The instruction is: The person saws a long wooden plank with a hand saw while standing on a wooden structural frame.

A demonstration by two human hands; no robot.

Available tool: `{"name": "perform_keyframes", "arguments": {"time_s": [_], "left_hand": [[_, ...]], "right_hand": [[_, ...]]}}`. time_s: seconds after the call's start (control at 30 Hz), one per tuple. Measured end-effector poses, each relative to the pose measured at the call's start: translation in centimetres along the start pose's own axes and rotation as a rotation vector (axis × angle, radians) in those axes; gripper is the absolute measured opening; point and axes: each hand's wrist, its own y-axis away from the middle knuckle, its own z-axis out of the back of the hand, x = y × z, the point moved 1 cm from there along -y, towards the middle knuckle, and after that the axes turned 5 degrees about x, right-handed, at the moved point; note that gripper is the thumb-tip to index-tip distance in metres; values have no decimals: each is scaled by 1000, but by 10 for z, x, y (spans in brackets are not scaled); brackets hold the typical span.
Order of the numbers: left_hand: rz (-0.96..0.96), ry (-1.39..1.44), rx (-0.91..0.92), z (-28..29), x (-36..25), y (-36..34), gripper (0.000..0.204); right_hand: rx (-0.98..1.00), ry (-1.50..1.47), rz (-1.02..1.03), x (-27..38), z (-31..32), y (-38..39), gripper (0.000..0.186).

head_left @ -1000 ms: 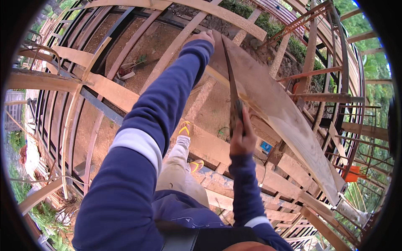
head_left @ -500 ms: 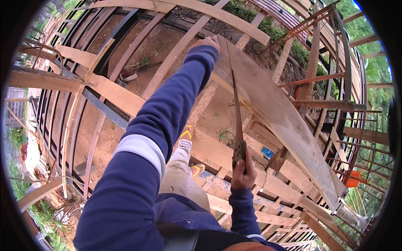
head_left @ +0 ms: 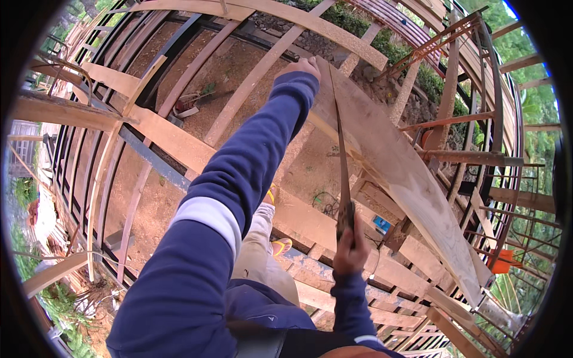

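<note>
Currently right hand (head_left: 351, 250) wraps its fingers round the handle of a hand saw (head_left: 345, 179), whose blade reaches over the far end of the wide board (head_left: 394, 155), with the handle off the board's near edge. Left hand (head_left: 307, 67) rests at the board's far end, left of the blade, finger grip can't be told; for clean sawing, brace the board firmly, fingers clear of the teeth, strokes long, straight and even
</note>
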Motion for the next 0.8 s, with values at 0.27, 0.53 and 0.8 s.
{"name": "perform_keyframes", "arguments": {"time_s": [0.27,0.53,0.8], "left_hand": [[-37,32,-18,-8,20,-20,56],[-5,52,28,-2,-3,-1,55],[23,33,46,13,4,3,56]], "right_hand": [[38,-20,-96,13,-28,-67,39],[45,48,-155,32,-37,-129,39],[39,-222,-135,16,0,15,42]]}}
